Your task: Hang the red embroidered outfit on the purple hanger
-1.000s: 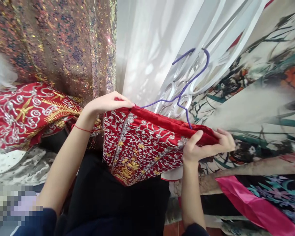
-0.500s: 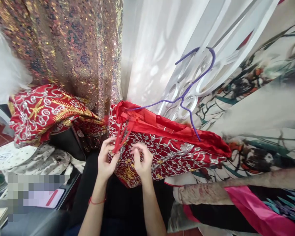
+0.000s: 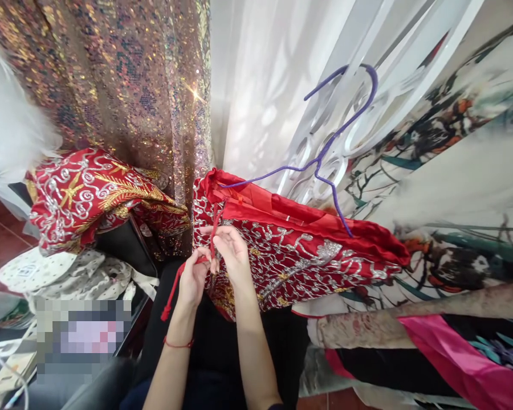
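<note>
A red garment (image 3: pixel 290 259) with silver and gold embroidery lies across my lap, its red lining showing along the opening. A purple wire hanger (image 3: pixel 317 160) sits inside that opening, hook pointing up and right. From the garment's left end runs a red drawstring cord (image 3: pixel 173 290). My left hand (image 3: pixel 193 280) pinches the cord, and its tail with a knotted end dangles to the left. My right hand (image 3: pixel 233 253) is closed on the same cord just above, fingers partly hidden. The two hands meet in front of the embroidery.
Sequinned fabric (image 3: pixel 123 85) hangs at the back left, beside a white lattice panel (image 3: pixel 393 62). Another red embroidered cloth (image 3: pixel 89 196) is heaped at left, above a dotted white cloth (image 3: pixel 98 276). Printed fabric (image 3: pixel 461 267) and a pink-trimmed piece (image 3: pixel 448 353) lie at right.
My right hand has moved left and up to the cord, beside my left hand. The loose strands are now drawn together, with the tail hanging left of my left hand.
</note>
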`<state>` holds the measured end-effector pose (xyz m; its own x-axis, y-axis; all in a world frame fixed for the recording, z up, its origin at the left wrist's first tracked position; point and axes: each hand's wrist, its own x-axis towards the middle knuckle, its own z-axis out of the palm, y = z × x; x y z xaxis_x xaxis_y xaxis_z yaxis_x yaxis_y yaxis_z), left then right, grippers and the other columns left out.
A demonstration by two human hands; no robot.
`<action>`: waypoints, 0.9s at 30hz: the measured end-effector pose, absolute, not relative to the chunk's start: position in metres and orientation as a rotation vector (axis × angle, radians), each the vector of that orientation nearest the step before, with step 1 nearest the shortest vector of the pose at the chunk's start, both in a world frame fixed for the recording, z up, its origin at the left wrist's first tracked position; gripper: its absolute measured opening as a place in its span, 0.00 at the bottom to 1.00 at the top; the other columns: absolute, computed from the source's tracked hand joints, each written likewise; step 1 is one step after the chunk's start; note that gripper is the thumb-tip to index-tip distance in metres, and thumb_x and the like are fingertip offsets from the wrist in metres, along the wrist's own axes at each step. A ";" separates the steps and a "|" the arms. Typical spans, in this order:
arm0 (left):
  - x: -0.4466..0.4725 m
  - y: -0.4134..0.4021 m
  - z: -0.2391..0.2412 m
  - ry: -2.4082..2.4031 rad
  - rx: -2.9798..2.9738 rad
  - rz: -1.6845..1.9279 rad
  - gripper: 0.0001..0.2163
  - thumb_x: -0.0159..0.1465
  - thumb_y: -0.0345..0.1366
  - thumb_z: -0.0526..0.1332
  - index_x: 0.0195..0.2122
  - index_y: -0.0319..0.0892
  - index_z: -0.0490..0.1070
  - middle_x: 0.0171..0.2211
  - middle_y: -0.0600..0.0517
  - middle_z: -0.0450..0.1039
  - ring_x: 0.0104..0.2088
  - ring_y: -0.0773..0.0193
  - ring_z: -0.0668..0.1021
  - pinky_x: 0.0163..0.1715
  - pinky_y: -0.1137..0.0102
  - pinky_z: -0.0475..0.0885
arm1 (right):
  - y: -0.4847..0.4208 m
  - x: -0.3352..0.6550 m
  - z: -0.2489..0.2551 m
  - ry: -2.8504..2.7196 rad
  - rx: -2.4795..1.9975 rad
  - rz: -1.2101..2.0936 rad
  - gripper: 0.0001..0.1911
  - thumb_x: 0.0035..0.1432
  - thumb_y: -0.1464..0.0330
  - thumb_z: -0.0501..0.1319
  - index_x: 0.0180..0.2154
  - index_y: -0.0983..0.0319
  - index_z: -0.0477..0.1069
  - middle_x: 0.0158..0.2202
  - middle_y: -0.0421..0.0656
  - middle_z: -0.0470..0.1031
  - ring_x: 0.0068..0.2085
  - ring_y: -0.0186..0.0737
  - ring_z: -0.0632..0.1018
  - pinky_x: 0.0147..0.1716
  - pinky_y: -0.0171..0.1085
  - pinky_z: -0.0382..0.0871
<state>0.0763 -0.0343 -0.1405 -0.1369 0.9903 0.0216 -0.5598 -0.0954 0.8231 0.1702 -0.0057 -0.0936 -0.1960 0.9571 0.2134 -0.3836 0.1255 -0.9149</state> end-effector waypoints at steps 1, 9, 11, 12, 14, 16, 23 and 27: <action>0.079 -0.035 -0.140 0.774 0.714 1.519 0.21 0.61 0.57 0.63 0.24 0.45 0.69 0.16 0.54 0.61 0.22 0.61 0.69 0.30 0.64 0.70 | -0.007 0.170 -0.093 -1.159 -0.662 1.439 0.16 0.60 0.51 0.64 0.37 0.56 0.72 0.43 0.43 0.80 0.26 0.33 0.72 0.17 0.31 0.62; 0.072 -0.026 -0.147 0.734 0.332 1.600 0.20 0.55 0.53 0.69 0.35 0.39 0.74 0.25 0.53 0.72 0.22 0.70 0.70 0.25 0.73 0.68 | -0.016 0.173 -0.091 -1.256 -0.730 1.144 0.22 0.68 0.51 0.57 0.32 0.58 0.79 0.33 0.42 0.76 0.33 0.37 0.74 0.37 0.38 0.73; 0.064 -0.021 -0.154 0.837 0.223 1.662 0.17 0.55 0.47 0.71 0.36 0.39 0.72 0.28 0.54 0.73 0.25 0.71 0.73 0.28 0.75 0.69 | -0.020 0.175 -0.092 -1.294 -0.753 1.012 0.22 0.70 0.54 0.55 0.32 0.58 0.79 0.34 0.43 0.74 0.35 0.38 0.74 0.41 0.40 0.73; 0.062 -0.019 -0.159 0.918 0.194 1.687 0.17 0.55 0.44 0.71 0.38 0.40 0.70 0.29 0.54 0.74 0.27 0.71 0.74 0.31 0.75 0.71 | -0.022 0.176 -0.092 -1.307 -0.772 0.972 0.20 0.70 0.55 0.55 0.32 0.57 0.79 0.34 0.43 0.74 0.37 0.39 0.74 0.42 0.40 0.72; 0.060 -0.016 -0.167 1.099 0.218 1.749 0.19 0.55 0.38 0.72 0.43 0.42 0.67 0.35 0.53 0.76 0.33 0.69 0.78 0.39 0.73 0.74 | -0.025 0.177 -0.094 -1.312 -0.799 0.944 0.17 0.69 0.57 0.57 0.32 0.57 0.78 0.34 0.42 0.73 0.38 0.40 0.74 0.41 0.39 0.72; 0.064 -0.015 -0.172 1.260 0.373 1.832 0.23 0.55 0.36 0.72 0.48 0.45 0.63 0.45 0.49 0.76 0.43 0.65 0.80 0.47 0.69 0.75 | -0.027 0.178 -0.096 -1.300 -0.804 0.958 0.14 0.67 0.58 0.60 0.33 0.57 0.78 0.34 0.42 0.72 0.37 0.39 0.73 0.38 0.38 0.71; 0.074 -0.038 -0.145 1.429 1.178 1.857 0.16 0.70 0.46 0.58 0.54 0.47 0.73 0.61 0.44 0.70 0.66 0.54 0.70 0.70 0.58 0.60 | -0.031 0.167 -0.109 -1.011 -0.782 1.336 0.15 0.59 0.54 0.67 0.35 0.58 0.71 0.31 0.39 0.71 0.28 0.33 0.70 0.28 0.34 0.67; 0.072 -0.047 -0.126 1.188 1.170 1.700 0.16 0.66 0.52 0.62 0.39 0.47 0.82 0.46 0.45 0.81 0.51 0.49 0.81 0.58 0.56 0.74 | -0.039 0.158 -0.131 -0.762 -0.693 1.625 0.19 0.56 0.50 0.68 0.35 0.59 0.70 0.25 0.36 0.68 0.20 0.28 0.64 0.18 0.30 0.55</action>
<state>0.0716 -0.0474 -0.1264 -0.3083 0.9146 0.2615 -0.0695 -0.2958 0.9527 0.1576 -0.0387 -0.1312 -0.1714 0.9845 -0.0378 -0.6008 -0.1349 -0.7879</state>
